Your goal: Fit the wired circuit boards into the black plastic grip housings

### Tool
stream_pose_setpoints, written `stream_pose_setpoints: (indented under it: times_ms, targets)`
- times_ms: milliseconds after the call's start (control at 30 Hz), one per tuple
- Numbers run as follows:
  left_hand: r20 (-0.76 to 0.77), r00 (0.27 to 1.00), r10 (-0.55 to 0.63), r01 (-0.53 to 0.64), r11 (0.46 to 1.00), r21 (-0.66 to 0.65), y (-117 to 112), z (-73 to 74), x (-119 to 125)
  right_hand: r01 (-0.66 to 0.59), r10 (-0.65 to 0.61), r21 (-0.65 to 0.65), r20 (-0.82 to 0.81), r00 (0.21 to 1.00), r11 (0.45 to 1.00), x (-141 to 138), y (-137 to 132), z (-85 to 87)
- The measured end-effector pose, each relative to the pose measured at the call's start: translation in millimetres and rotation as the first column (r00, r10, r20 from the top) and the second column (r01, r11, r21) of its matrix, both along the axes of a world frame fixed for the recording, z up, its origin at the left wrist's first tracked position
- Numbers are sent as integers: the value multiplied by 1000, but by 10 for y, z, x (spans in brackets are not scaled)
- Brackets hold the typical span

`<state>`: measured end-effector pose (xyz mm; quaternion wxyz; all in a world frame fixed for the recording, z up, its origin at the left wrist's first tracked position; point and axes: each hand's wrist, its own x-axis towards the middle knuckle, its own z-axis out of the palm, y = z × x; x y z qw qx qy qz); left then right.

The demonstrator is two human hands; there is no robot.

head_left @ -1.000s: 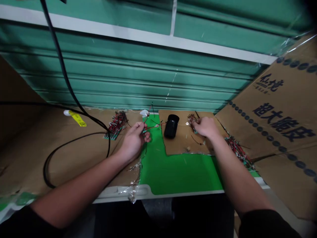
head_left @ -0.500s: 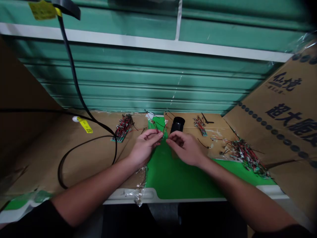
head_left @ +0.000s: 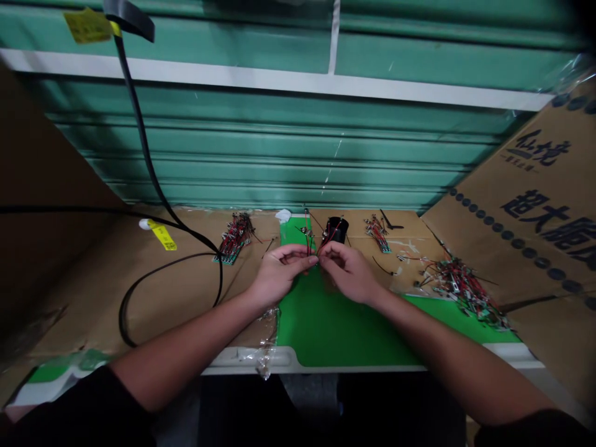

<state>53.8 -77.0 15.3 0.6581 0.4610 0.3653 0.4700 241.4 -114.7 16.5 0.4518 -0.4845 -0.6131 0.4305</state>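
Note:
Over the green mat (head_left: 326, 329), my left hand (head_left: 284, 272) is closed in a pinch on a small wired circuit board, mostly hidden by the fingers. Its thin red and black wires (head_left: 307, 233) stick up past the fingertips. My right hand (head_left: 347, 272) meets it at the fingertips, also pinched, with red wires (head_left: 333, 231) rising from its fingers. Whether both sets of wires belong to one board I cannot tell. Directly behind my right hand stands a black cylinder (head_left: 339, 228).
Wired circuit boards lie in a bundle (head_left: 234, 239) at left, a smaller bundle (head_left: 377, 233) at right and a loose pile (head_left: 468, 292) farther right. A black cable (head_left: 139, 136) loops over the cardboard at left. Green slatted panels (head_left: 261, 143) and a cardboard wall (head_left: 544, 205) enclose the table.
My right hand has closed its fingers on red wires, which now stand up from it. My left hand has moved slightly right, and the fingertips of both hands have come together.

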Motion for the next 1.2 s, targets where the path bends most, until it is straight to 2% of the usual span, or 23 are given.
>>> stream_pose_setpoints:
  times_ms: [133, 300, 533, 733, 1000, 1200]
  targets:
    - [12, 1000, -18, 18, 1000, 1, 17, -25, 2, -16, 16, -1, -31, 999, 1000, -8, -1, -26]
    - [-5, 999, -39, 39, 999, -10, 41, -53, -14, 22, -22, 11, -16, 1000, 1000, 20, 20, -7]
    - [-180, 970, -165, 176, 983, 46, 25, -39, -63, 48, -47, 29, -26, 999, 998, 82, 24, -13]
    - [-237, 968, -81, 109, 988, 106, -30, 19, -45, 36, -36, 33, -2, 999, 999, 88, 30, -53]
    - [-209, 977, -41, 76, 984, 159, -42, 3, -20, 18, -29, -84, -134, 991, 996, 25, 19, -23]
    - [-224, 974, -9, 61, 972, 226, -76, -3, -12, 24, -39, -91, -159, 987, 996, 1, 1, -17]
